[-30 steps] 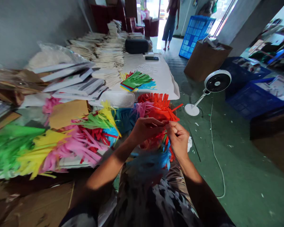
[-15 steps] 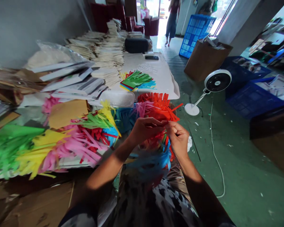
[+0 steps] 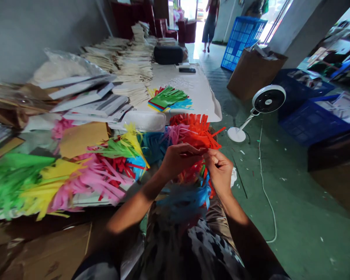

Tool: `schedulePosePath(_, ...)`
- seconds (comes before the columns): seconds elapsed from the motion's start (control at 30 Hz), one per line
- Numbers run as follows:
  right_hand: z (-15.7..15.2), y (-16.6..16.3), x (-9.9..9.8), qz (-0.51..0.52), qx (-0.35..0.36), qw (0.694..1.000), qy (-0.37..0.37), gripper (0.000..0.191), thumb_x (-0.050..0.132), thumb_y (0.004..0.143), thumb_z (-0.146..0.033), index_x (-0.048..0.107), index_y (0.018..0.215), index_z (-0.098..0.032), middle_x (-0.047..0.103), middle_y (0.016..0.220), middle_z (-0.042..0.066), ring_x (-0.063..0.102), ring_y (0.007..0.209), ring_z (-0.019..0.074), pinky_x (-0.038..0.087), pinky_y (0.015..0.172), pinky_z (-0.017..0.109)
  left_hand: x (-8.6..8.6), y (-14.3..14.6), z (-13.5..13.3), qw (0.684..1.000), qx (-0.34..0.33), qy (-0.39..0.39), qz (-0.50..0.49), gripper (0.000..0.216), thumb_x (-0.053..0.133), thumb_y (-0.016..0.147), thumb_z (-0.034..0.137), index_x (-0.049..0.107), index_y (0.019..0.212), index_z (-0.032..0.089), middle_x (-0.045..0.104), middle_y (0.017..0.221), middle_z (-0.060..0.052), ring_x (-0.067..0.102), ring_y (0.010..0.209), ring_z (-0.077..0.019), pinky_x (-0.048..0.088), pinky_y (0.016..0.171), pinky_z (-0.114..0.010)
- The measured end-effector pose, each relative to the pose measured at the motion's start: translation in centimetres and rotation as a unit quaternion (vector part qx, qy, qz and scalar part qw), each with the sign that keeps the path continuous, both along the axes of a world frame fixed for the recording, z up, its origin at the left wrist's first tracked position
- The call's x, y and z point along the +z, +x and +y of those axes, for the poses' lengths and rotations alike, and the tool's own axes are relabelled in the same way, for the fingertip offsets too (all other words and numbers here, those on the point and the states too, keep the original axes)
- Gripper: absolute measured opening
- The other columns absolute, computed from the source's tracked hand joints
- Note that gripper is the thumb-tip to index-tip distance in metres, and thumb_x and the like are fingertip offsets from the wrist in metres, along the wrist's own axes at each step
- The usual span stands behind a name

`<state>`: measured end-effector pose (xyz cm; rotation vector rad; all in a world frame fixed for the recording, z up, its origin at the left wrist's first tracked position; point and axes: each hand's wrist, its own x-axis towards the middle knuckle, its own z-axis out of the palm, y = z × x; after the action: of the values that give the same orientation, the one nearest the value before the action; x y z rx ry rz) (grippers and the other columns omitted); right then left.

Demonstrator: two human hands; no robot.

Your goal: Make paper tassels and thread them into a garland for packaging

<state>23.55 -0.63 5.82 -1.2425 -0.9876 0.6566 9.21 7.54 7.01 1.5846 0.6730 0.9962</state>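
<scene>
From afar I hold the left hand (image 3: 179,159) and right hand (image 3: 221,169) just nearside of the red fringe (image 3: 200,135), each grip pressed together at the fingertips; I cannot tell what they pinch. Blue fringe (image 3: 189,198) lies nearside of the red fringe, 1 white fan (image 3: 268,100) to its right.

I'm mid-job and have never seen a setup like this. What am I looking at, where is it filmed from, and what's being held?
There's no machine: these are a person's bare left hand and right hand. Every picture comes from one camera worn on the head, looking forward and down.

The hands meet by some red fringe and appear to pinch a reddish piece, too small to make out clearly.

To the left lie green fringe, yellow fringe and pink fringe. Ahead, on a white-covered table, sits a multicoloured fringed stack. A white fan stands on the floor, right.
</scene>
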Motion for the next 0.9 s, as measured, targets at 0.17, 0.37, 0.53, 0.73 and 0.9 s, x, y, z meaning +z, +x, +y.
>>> schedulePosePath(0.17, 0.0, 0.0, 0.0, 0.005, 0.001, 1.000, -0.005, 0.024, 0.066, 0.091, -0.041, 0.073, 0.088, -0.019, 0.033, 0.056, -0.009, 0.023, 0.051, 0.0085, 0.018, 0.049, 0.024, -0.3, 0.0, 0.1, 0.999, -0.006, 0.033, -0.007, 0.016, 0.088, 0.079, 0.027, 0.083, 0.090, 0.017, 0.082, 0.090, -0.006, 0.076, 0.079, -0.0161, 0.062, 0.073, -0.025)
schedulePosePath(0.37, 0.1, 0.0, 0.0, -0.001, -0.021, 1.000, 0.003, 0.021, 0.065, 0.091, -0.036, 0.067, 0.078, -0.020, 0.036, 0.056, -0.009, 0.026, 0.050, 0.0084, 0.020, 0.050, 0.024, -0.4, 0.1, -0.2, 0.983, 0.032, 0.178, 0.033, 0.009, 0.083, 0.088, 0.023, 0.084, 0.096, 0.020, 0.083, 0.096, -0.007, 0.077, 0.086, -0.0182, 0.061, 0.079, -0.029)
schedulePosePath(0.53, 0.4, -0.1, -0.3, 0.014, -0.048, 0.999, 0.007, 0.022, 0.068, 0.089, -0.038, 0.063, 0.076, -0.021, 0.039, 0.054, -0.010, 0.028, 0.049, 0.0081, 0.021, 0.049, 0.024, -0.6, 0.7, -0.7, 0.963, 0.089, 0.251, 0.049, 0.006, 0.080, 0.092, 0.027, 0.083, 0.096, 0.024, 0.083, 0.095, -0.005, 0.077, 0.083, -0.0158, 0.059, 0.076, -0.027)
schedulePosePath(0.73, 0.7, -0.3, -0.5, 0.029, -0.046, 0.998, -0.009, 0.022, 0.068, 0.088, -0.039, 0.060, 0.076, -0.022, 0.040, 0.055, -0.009, 0.029, 0.049, 0.0084, 0.024, 0.049, 0.024, 0.7, 1.2, -1.8, 0.982, 0.109, 0.146, 0.048, 0.006, 0.078, 0.090, 0.027, 0.078, 0.091, 0.021, 0.078, 0.091, -0.005, 0.072, 0.080, -0.0156, 0.058, 0.075, -0.026)
schedulePosePath(0.9, 1.0, -0.1, -0.8, 0.037, -0.038, 0.998, -0.017, 0.031, 0.070, 0.090, -0.047, 0.061, 0.078, -0.021, 0.039, 0.057, -0.009, 0.029, 0.051, 0.0087, 0.024, 0.049, 0.024, 0.8, 1.0, -0.9, 0.998, 0.034, 0.015, 0.046, 0.021, 0.082, 0.084, 0.037, 0.072, 0.088, 0.018, 0.072, 0.089, -0.003, 0.067, 0.071, -0.0122, 0.050, 0.060, -0.020)
